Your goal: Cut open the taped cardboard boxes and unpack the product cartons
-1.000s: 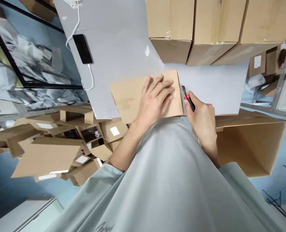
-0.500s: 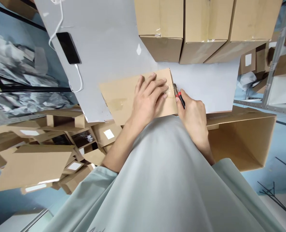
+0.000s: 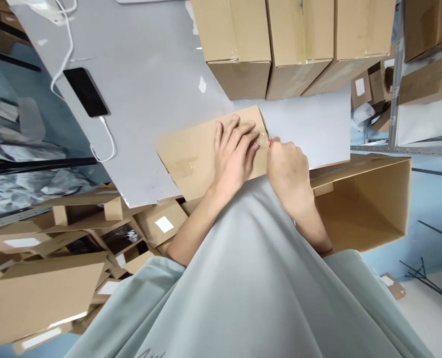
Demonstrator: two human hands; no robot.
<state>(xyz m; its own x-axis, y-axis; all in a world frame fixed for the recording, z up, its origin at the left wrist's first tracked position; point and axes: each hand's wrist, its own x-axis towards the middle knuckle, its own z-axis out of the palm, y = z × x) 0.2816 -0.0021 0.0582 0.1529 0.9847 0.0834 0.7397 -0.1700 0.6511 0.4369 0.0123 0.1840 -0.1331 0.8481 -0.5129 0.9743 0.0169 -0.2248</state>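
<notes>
A closed cardboard box (image 3: 191,159) lies at a slant on the table edge, against my body, with clear tape on its top. My left hand (image 3: 233,154) rests flat on it, fingers spread, pressing near the taped right end. At that right end my right hand (image 3: 290,171) is closed around a box cutter (image 3: 270,142). Only a bit of the cutter's red part shows; my fist covers the rest. The cutter's front meets the box's right edge by the tape, and its blade cannot be made out.
Three taped cardboard boxes (image 3: 235,35) stand at the back of the grey table (image 3: 149,89). A phone (image 3: 86,92) on a white cable lies at the left. A large open carton (image 3: 381,204) is at my right; several cartons (image 3: 49,288) are heaped at lower left.
My right fist has turned over the box cutter, so its black handle is now hidden. My left hand stays on the box. The view has shifted slightly.
</notes>
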